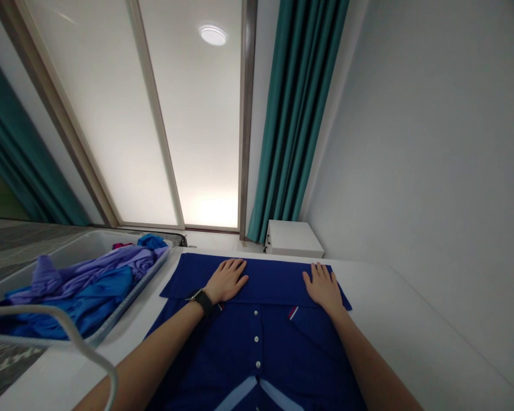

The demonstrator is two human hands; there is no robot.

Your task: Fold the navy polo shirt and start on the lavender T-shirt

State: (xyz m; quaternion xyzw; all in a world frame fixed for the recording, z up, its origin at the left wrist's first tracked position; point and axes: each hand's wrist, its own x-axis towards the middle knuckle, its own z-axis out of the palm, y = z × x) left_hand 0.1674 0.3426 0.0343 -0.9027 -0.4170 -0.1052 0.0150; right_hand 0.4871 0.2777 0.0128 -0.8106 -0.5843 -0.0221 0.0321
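A dark blue shirt [257, 342] with white buttons and a light blue collar lies flat on a white table [394, 319]. Its far part is folded over toward me. My left hand [227, 279], with a black watch on the wrist, lies flat on the left of that folded band, fingers stretched out. My right hand [323, 285] presses flat on the right of the band, fingers together and extended. Neither hand holds anything.
A white mesh basket [111, 317] at the left holds purple and blue clothes [81, 282]. A small white cabinet [293, 238] stands beyond the table by a teal curtain [297, 114]. A white wall runs along the right.
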